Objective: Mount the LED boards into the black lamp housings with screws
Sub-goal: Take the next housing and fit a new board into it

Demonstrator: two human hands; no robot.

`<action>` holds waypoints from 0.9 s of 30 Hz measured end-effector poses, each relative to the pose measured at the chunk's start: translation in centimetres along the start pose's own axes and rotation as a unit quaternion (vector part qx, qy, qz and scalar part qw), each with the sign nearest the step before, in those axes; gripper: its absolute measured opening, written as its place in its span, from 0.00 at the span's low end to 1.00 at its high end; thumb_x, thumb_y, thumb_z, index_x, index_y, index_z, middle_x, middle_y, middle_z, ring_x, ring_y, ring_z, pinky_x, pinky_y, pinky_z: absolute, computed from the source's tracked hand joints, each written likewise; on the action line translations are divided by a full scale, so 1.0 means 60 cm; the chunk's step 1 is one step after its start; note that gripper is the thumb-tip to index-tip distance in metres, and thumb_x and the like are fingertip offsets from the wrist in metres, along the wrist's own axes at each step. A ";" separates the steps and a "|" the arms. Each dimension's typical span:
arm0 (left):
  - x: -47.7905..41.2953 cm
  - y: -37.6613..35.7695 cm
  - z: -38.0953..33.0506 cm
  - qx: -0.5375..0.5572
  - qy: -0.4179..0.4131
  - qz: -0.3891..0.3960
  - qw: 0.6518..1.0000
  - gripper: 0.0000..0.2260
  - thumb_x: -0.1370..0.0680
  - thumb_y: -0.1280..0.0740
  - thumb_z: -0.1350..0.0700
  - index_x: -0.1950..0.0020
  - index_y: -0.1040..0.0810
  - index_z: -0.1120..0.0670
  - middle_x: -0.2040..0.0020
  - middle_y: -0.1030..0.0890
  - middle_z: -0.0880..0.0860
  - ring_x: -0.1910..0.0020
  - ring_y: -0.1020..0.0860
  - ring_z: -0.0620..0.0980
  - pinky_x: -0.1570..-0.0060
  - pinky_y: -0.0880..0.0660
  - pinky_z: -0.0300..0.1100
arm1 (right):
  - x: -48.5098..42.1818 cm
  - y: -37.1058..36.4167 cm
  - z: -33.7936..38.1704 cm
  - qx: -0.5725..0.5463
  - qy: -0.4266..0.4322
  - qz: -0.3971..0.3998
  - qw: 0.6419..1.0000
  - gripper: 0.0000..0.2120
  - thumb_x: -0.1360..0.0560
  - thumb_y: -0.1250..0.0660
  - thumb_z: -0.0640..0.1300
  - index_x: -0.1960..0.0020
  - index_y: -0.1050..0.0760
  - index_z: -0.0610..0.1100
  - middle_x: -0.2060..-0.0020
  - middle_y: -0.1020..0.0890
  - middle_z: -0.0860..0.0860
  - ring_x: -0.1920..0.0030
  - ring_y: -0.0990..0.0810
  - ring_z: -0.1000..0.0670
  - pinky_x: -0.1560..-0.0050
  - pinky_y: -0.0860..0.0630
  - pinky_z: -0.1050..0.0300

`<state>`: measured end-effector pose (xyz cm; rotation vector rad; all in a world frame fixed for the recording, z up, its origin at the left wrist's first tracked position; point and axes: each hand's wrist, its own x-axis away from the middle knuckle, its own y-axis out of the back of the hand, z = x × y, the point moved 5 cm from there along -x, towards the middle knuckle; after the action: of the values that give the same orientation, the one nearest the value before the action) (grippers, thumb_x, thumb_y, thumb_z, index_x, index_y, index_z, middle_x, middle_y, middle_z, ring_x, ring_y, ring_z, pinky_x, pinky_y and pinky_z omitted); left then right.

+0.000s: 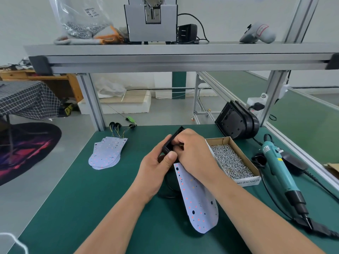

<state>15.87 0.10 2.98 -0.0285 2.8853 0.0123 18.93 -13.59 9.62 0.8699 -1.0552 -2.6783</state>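
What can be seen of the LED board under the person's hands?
The LED board is a thin, pale white panel, narrow at the top and rounded at its near end, dotted with small red and orange LEDs and dark holes. It hangs tilted over the green mat, its upper end hidden under the right hand, near the black housing gripped by the left hand.

Head-worn wide camera looks forward and down, close over the green bench [91,198].
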 end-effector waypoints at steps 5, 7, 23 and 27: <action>-0.001 0.002 -0.003 0.003 0.003 -0.013 1.000 0.28 0.22 0.29 0.40 0.22 0.27 0.42 0.34 0.16 0.46 0.37 0.18 0.44 0.31 0.24 0.50 | -0.003 0.006 -0.006 -0.009 0.002 0.010 1.000 0.09 0.24 0.29 0.38 0.46 0.14 0.47 0.51 0.17 0.53 0.51 0.20 0.56 0.51 0.29 0.72; -0.002 0.002 -0.003 0.001 0.011 -0.016 1.000 0.27 0.21 0.30 0.42 0.22 0.27 0.42 0.34 0.16 0.47 0.39 0.18 0.44 0.35 0.23 0.47 | 0.000 0.006 -0.011 -0.030 -0.010 0.002 1.000 0.12 0.25 0.28 0.37 0.44 0.16 0.48 0.51 0.16 0.56 0.50 0.19 0.60 0.50 0.30 0.75; 0.002 0.001 -0.009 -0.008 0.003 -0.030 1.000 0.30 0.23 0.28 0.38 0.21 0.27 0.42 0.35 0.16 0.44 0.33 0.19 0.47 0.27 0.26 0.55 | 0.003 0.013 -0.016 -0.100 -0.031 -0.035 0.994 0.13 0.25 0.24 0.36 0.49 0.20 0.53 0.51 0.16 0.57 0.49 0.17 0.58 0.49 0.25 0.68; 0.001 0.001 -0.009 -0.020 -0.006 -0.022 1.000 0.33 0.25 0.28 0.35 0.21 0.28 0.41 0.34 0.17 0.44 0.31 0.20 0.45 0.25 0.27 0.54 | 0.003 0.018 -0.010 -0.090 0.007 -0.052 0.995 0.09 0.25 0.24 0.34 0.50 0.15 0.46 0.54 0.16 0.56 0.51 0.17 0.58 0.50 0.24 0.67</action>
<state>15.67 0.17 3.46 -0.0990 2.8715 0.0621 19.05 -14.83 9.91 0.9311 -0.7701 -2.7929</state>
